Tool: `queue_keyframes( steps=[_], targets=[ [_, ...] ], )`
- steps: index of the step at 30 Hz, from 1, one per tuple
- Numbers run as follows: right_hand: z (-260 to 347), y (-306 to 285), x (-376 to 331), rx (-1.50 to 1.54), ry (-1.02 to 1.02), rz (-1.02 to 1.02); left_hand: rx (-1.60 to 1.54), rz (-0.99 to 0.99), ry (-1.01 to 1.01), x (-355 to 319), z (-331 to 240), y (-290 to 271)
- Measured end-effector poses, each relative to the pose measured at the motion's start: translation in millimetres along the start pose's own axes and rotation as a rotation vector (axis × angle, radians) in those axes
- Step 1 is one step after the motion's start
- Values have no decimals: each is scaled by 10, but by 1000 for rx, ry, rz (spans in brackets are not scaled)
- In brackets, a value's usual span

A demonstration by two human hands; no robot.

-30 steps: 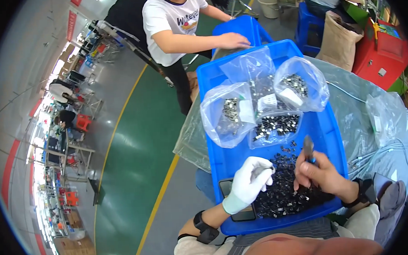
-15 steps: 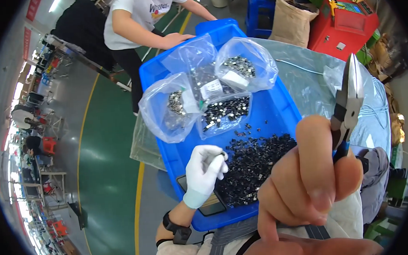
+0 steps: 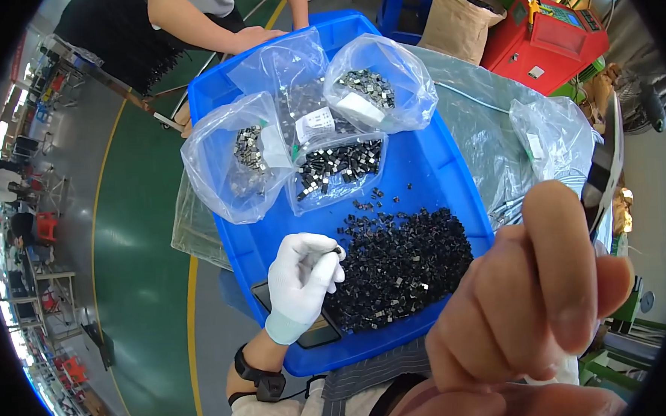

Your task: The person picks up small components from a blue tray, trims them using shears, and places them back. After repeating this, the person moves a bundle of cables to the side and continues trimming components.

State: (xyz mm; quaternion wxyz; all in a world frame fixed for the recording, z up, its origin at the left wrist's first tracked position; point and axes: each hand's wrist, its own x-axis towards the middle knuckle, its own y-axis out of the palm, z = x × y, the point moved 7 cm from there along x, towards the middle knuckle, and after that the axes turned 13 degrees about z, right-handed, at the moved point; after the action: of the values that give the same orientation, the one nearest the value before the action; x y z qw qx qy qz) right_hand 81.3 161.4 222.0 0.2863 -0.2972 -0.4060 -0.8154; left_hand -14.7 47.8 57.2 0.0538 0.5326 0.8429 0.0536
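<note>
A person's white-gloved left hand [image 3: 301, 281] pinches one small black part [image 3: 338, 250] between thumb and forefinger, its grip pressed tight on the piece just above the near left edge of a heap of identical black parts [image 3: 400, 268] lying loose in a blue plastic tray [image 3: 451, 172]. The bare right hand [image 3: 530, 311] is raised close to the camera, fingers curled together around the dark handle of a tool [image 3: 602, 171] that runs up along the right rim of the picture; its working end is out of view. The pinched part looks hard, stiff and very light, likely moulded plastic with a glint of metal, small enough to slip from a glove, so a fingertip hold across its short sides seems the safest. At the far end of the tray sit three clear, crinkled plastic bags: a left bag [image 3: 236, 164], a middle bag [image 3: 334, 166] and a far right bag [image 3: 376, 89], each holding shiny dark parts and a white slip. A dark flat device [image 3: 266, 296] lies in the tray's near left corner beneath the gloved hand. Across the tray, another person's hand [image 3: 252, 37] rests on its far rim. A clear plastic sheet [image 3: 486, 117] covers the surface to the right, beside a red machine [image 3: 546, 42].
</note>
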Motion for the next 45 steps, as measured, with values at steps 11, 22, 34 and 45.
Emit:
queue_keyframes(
  steps=[11, 22, 34, 45],
  targets=[
    [102, 55, -148, -33, -111, -422, -17, 6, -125, 49, -19, 52],
    [221, 90, -182, -374, -131, -265, 10, 25, -65, 50, -72, 65],
    [388, 175, -284, -435, -10, 9, 111, -453, 280, -148, -466, -414],
    [-226, -347, -786, -578, 346, -367, -10, -132, -46, -193, -450, -143]
  ],
)
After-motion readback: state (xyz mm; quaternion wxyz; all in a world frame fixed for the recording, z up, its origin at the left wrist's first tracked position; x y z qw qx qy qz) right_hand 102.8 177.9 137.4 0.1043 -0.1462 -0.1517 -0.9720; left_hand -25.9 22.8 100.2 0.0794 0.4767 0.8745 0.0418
